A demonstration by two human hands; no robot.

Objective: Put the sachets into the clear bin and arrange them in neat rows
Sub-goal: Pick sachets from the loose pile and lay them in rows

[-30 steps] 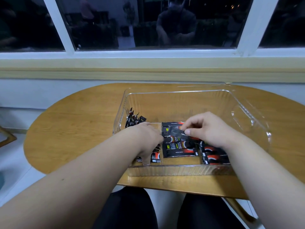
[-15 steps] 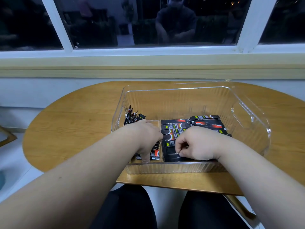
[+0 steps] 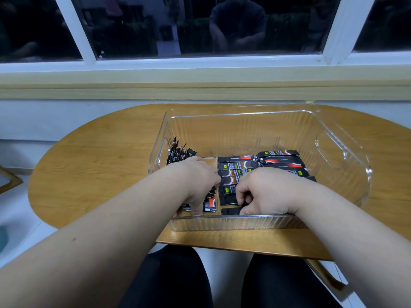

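Since a second ago the right hand has come down from above the middle row, where it held a sachet in the air, to the near end of that row, and the whole view has drifted a little. The left hand has kept its place. The right hand's fingers are now curled under, knuckles up, and they pinch a black sachet that lies flat on the floor of the clear bin, just inside its near wall. Beyond it the middle row of sachets lies flat, one behind another, and a second flat row lies just to its right, partly hidden by the right wrist. The left hand is in the left part of the bin, on the other side of a thin clear divider. The one finger of it that shows runs straight down, its tip near the bin floor close to the near wall, beside the leaning sachets there, and it grips nothing that can be seen. Behind that hand more sachets stand on edge against the left wall. The bin rests on an oval wooden tabletop under a dark window, and knees in black show below the near edge.
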